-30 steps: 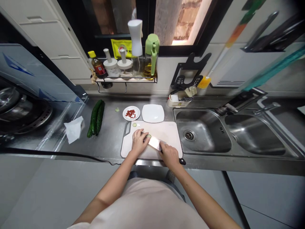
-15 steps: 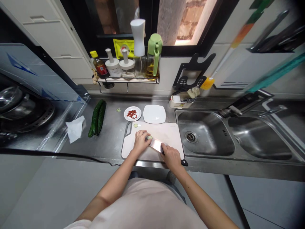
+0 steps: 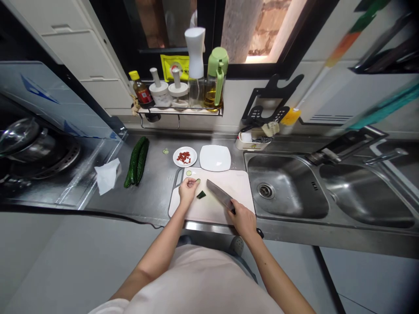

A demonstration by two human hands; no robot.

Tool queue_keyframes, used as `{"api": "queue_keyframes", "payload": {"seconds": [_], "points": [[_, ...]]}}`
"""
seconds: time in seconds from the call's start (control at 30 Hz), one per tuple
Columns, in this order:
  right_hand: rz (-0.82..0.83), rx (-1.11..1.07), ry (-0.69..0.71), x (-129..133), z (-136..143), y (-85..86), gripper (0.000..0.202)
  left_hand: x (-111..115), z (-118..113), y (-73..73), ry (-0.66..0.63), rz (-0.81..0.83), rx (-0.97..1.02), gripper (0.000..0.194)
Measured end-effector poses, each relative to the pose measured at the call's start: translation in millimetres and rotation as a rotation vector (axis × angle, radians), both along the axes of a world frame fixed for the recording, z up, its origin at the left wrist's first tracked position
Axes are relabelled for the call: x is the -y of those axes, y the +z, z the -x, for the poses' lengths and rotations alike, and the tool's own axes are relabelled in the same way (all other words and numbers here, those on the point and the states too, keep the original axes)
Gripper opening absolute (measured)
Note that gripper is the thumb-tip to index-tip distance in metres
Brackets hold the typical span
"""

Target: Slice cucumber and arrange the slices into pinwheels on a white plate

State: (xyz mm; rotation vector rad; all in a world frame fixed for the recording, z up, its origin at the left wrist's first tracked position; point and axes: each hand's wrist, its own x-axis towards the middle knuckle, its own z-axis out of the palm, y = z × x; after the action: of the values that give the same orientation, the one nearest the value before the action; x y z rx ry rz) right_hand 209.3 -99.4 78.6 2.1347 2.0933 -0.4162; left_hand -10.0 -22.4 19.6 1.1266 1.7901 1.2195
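My left hand (image 3: 188,190) pinches a small cucumber slice (image 3: 198,181) over the left part of the white cutting board (image 3: 225,213). In my right hand (image 3: 242,218) is the handle of a kitchen knife (image 3: 220,193), its broad blade pointing up and left across the board, apart from the left hand. A dark green cucumber piece (image 3: 200,195) lies on the board between my left hand and the blade. One pale round cucumber slice (image 3: 189,173) rests by the board's top left corner.
Behind the board stand a plate of chopped red bits (image 3: 179,162) and a white square plate (image 3: 215,158). Whole cucumbers (image 3: 136,162) and a paper towel (image 3: 107,175) lie to the left. A double sink (image 3: 288,185) is at the right, a condiment rack (image 3: 183,112) above.
The knife has come away from my left hand and swung toward the right. My left hand has shifted left and up with a cucumber slice, uncovering a dark green piece on the board.
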Motion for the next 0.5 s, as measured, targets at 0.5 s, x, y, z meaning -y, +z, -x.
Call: {"api": "queue_keyframes", "payload": {"seconds": [0.5], "points": [[0.01,-0.088,-0.078,0,-6,6.4,0.025,-37,20,-20.8,0.093,0.182,-0.273,0.019]]}}
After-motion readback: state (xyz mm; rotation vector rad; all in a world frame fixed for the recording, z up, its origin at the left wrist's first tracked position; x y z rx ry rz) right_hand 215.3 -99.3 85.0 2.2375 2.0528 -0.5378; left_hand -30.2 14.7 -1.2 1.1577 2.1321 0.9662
